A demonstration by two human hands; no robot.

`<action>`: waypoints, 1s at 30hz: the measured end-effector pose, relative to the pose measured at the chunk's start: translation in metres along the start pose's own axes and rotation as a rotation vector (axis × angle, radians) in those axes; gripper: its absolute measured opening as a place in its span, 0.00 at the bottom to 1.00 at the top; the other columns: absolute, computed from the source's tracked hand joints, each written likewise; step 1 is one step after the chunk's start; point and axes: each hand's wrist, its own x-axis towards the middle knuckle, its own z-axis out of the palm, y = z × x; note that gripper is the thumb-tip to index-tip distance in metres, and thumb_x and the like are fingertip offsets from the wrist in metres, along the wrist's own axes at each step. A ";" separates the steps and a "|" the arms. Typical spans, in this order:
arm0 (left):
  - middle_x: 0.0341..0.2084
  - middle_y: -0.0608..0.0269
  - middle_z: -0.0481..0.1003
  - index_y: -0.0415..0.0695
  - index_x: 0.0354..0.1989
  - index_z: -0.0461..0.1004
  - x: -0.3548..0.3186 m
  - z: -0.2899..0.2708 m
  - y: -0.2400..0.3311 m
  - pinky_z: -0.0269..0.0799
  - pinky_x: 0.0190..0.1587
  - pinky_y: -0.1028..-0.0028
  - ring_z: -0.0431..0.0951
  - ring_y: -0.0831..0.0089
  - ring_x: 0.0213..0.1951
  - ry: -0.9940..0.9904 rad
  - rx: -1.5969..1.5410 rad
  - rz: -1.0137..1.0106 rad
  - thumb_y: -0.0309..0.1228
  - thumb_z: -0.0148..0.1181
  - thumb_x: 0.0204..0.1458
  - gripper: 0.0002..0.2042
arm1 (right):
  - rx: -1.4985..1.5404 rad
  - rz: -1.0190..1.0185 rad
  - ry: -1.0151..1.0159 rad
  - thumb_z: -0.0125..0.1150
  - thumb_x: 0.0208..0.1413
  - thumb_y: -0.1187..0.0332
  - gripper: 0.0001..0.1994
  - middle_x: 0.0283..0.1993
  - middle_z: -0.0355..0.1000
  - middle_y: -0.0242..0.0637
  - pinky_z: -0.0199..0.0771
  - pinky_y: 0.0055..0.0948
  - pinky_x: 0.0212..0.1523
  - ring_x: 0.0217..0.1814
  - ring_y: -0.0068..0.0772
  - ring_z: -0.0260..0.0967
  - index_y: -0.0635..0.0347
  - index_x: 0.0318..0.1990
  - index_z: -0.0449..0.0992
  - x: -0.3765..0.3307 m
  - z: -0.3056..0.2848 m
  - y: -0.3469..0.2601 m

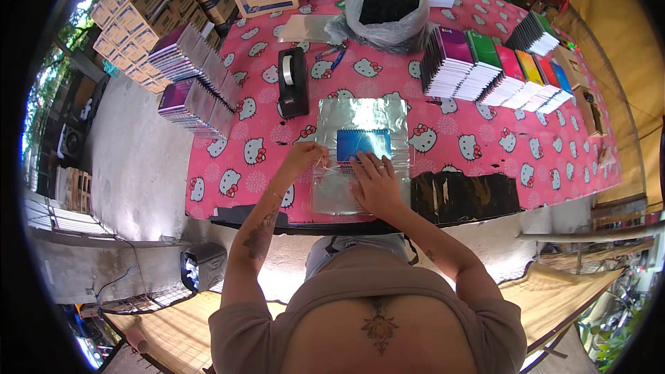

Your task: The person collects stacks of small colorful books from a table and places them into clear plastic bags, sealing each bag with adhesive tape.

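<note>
A black tape dispenser (292, 82) is set on a pink cat-patterned tablecloth (478, 140), with rows of colourful spiral notebooks (495, 69), a grey plastic bag (388, 10) and stacked cardboard boxes (149, 3) seen beyond

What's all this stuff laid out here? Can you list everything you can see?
table: one, pink cartoon-cat cloth, centre.
clear plastic sleeve: one, shiny, under both hands.
blue notebook: one, on silver sheets just beyond the hands.
silver sheets: a stack, mid-table.
tape dispenser: one, black, left of the sheets.
notebook rows: several stacks, purple, green, red, yellow, blue, right side.
wrapped notebook stacks: several, purple, left edge.
plastic bag: one, grey, dark contents, far side.
cardboard boxes: many, brown, far left.
left hand: pinching the sleeve's edge.
right hand: flat on the sleeve.
</note>
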 end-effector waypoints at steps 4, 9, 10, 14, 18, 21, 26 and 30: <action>0.31 0.62 0.81 0.35 0.43 0.80 0.008 0.005 0.025 0.74 0.42 0.73 0.80 0.74 0.35 0.204 0.092 0.184 0.36 0.61 0.59 0.15 | -0.010 0.041 -0.057 0.59 0.57 0.58 0.26 0.66 0.65 0.42 0.54 0.55 0.68 0.69 0.45 0.60 0.56 0.62 0.70 0.004 0.007 0.005; 0.37 0.47 0.79 0.35 0.43 0.80 0.083 0.031 0.060 0.75 0.43 0.66 0.81 0.59 0.40 0.245 0.586 0.464 0.37 0.60 0.58 0.15 | -0.010 0.061 -0.073 0.61 0.56 0.59 0.25 0.64 0.67 0.40 0.56 0.54 0.67 0.68 0.43 0.62 0.56 0.60 0.71 0.006 0.008 0.005; 0.38 0.43 0.78 0.35 0.40 0.80 0.102 0.039 0.062 0.75 0.43 0.63 0.80 0.53 0.41 0.194 0.634 0.617 0.35 0.60 0.57 0.13 | -0.009 0.066 -0.083 0.61 0.56 0.59 0.24 0.64 0.67 0.40 0.57 0.54 0.67 0.68 0.42 0.62 0.55 0.60 0.71 0.006 0.008 0.005; 0.35 0.46 0.76 0.39 0.30 0.78 0.152 0.052 0.052 0.74 0.43 0.57 0.78 0.48 0.38 0.047 1.265 0.713 0.30 0.58 0.52 0.07 | -0.007 0.082 -0.123 0.59 0.57 0.61 0.23 0.65 0.67 0.37 0.57 0.53 0.67 0.68 0.40 0.62 0.52 0.60 0.71 0.008 0.006 0.007; 0.34 0.48 0.76 0.41 0.33 0.76 0.161 0.049 0.041 0.71 0.46 0.53 0.78 0.50 0.39 0.044 1.246 0.781 0.30 0.58 0.51 0.06 | -0.002 0.064 -0.072 0.60 0.57 0.61 0.23 0.65 0.67 0.36 0.57 0.52 0.67 0.68 0.40 0.63 0.52 0.60 0.72 0.007 0.007 0.007; 0.35 0.51 0.77 0.42 0.37 0.76 0.157 0.050 0.049 0.69 0.48 0.51 0.78 0.51 0.40 0.046 1.264 0.699 0.29 0.59 0.50 0.08 | -0.007 0.080 -0.069 0.60 0.57 0.62 0.23 0.65 0.67 0.36 0.57 0.52 0.67 0.68 0.40 0.63 0.52 0.60 0.72 0.005 0.009 0.006; 0.37 0.55 0.77 0.43 0.39 0.77 0.139 0.058 0.079 0.69 0.50 0.52 0.78 0.53 0.41 0.057 1.235 0.753 0.30 0.61 0.49 0.09 | -0.015 0.053 -0.085 0.60 0.56 0.62 0.22 0.65 0.66 0.37 0.57 0.52 0.67 0.68 0.40 0.62 0.52 0.60 0.72 0.003 0.008 0.009; 0.36 0.58 0.77 0.44 0.39 0.78 0.094 0.059 0.087 0.70 0.51 0.58 0.78 0.56 0.42 -0.046 1.213 0.695 0.30 0.62 0.48 0.10 | -0.025 0.009 -0.076 0.61 0.55 0.62 0.23 0.64 0.66 0.37 0.57 0.53 0.67 0.68 0.40 0.62 0.53 0.59 0.71 0.005 0.003 0.010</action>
